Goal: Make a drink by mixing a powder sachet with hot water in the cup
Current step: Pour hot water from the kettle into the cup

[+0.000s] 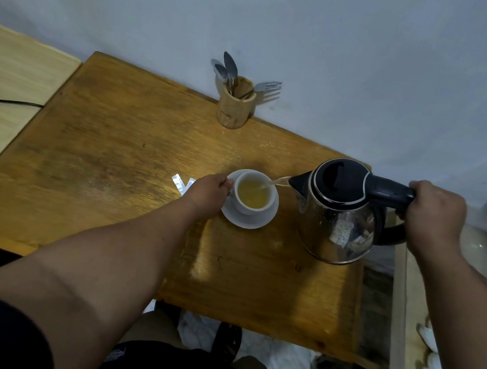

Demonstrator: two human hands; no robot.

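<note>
Ceramic cup (pixel 254 195) on its saucer (pixel 248 217), mid-table: light, slick, fragile, so your left hand (pixel 207 192) pinching the handle side is right. Right hand (pixel 433 214) is wrapped round the steel kettle (pixel 340 212) handle; heavy, hot, pouring now. Yellowish liquid near half. Torn foil sachet (pixel 181 183) just left. Spoons in the wooden holder (pixel 236 103) behind.

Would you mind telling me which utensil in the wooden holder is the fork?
The fork leans right out of the wooden holder, tines pointing right; the spoons stand on its left side, bowls up.
</note>
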